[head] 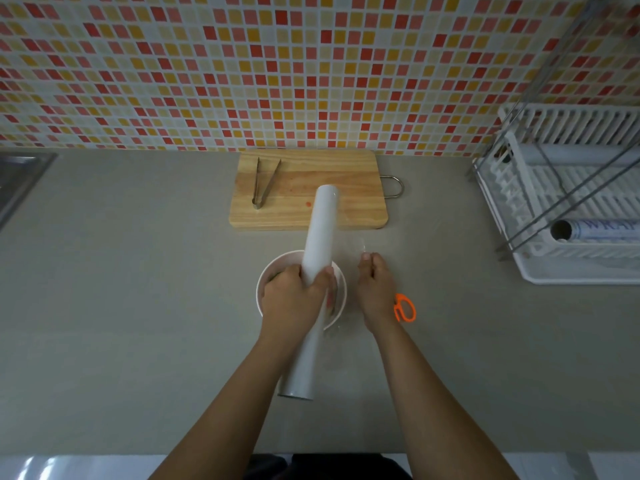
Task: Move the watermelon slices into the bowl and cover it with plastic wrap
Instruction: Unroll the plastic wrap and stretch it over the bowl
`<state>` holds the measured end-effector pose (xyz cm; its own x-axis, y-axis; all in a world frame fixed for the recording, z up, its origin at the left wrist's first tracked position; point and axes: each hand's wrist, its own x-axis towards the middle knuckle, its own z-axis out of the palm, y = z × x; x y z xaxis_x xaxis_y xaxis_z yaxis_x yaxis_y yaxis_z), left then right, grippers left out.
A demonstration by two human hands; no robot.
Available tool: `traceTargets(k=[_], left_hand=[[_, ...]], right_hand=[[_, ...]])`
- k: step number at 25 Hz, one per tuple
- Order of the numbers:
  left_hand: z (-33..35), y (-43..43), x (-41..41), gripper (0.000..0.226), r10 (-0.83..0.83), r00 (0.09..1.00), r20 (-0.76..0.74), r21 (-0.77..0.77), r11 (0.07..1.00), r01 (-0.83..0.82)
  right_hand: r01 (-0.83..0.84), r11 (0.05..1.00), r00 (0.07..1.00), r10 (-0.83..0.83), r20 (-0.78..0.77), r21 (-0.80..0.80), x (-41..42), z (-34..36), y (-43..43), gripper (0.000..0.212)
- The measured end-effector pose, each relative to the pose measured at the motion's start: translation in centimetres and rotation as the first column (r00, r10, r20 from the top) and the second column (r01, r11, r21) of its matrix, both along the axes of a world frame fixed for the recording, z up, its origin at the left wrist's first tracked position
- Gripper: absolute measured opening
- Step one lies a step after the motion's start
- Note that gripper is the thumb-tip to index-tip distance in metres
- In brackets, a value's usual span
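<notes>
A long white roll of plastic wrap [320,233] lies lengthwise over the white bowl [268,277] in the middle of the counter. My left hand [294,296] grips the roll around its middle, directly above the bowl. Green and red watermelon slices [330,301] show inside the bowl beside the roll, mostly hidden. My right hand [375,289] is just right of the bowl, fingers pinched on the clear film [360,251] drawn out from the roll.
A wooden cutting board [353,188] with metal tongs [263,183] lies behind the bowl against the tiled wall. Orange scissors [405,308] rest by my right wrist. A white dish rack [568,202] holding another roll stands at the right. A sink edge [20,178] is far left.
</notes>
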<state>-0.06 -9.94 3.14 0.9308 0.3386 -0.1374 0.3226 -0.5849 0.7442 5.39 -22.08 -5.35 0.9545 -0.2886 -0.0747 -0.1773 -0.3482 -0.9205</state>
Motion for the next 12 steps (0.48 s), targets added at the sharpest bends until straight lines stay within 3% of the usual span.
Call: traceTargets(k=[4,9,12], left_hand=[[0.1,0.0,-0.6,0.031,0.052,0.998,0.018,-0.139,0.989,-0.049],[-0.7,-0.9,-0.7,0.049,0.011,0.991,0.132,0.066,0.998,-0.020],[-1.3,-1.1,-0.7,0.050,0.025,0.991,0.133,0.070,0.997,-0.034]], right_hand=[[-0.035,0.999,0.999,0.035,0.013,0.005,0.5,-0.3,0.2,0.029],[-0.037,0.995,0.993,0.047,-0.106,0.089,0.0,-1.4,0.7,0.031],[0.072,0.973,0.968,-0.016,-0.249,0.218,0.3,-1.3,1.0,0.045]])
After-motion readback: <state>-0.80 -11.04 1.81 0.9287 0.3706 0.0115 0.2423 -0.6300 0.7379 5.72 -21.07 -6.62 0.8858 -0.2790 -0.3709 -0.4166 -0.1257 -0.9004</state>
